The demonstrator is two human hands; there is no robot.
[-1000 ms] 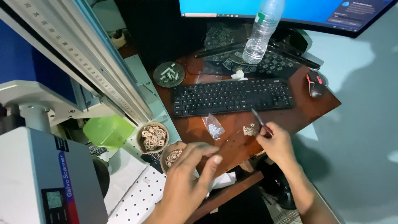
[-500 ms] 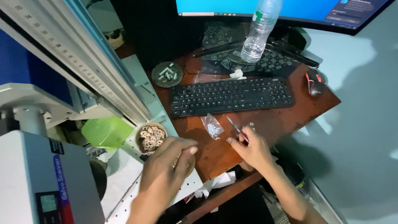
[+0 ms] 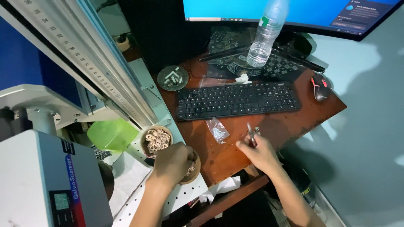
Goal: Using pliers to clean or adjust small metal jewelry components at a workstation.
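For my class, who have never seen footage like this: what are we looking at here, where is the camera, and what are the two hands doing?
There is one picture, taken by a camera worn on a person's head, looking down at their own bare hands over a reddish-brown desk.

The left hand rests over a small round bowl at the desk's near corner. Beside it stands a second bowl, filled with pale ring-shaped pieces. The right hand holds a thin metal tool, probably tweezers, near some tiny parts; a small clear bag lies close by.

Further back are a black keyboard, a mouse, a plastic bottle, a round dish of small bits and the bottom of a monitor. On the left stands a large white machine with a ruled metal column, and a green tub.
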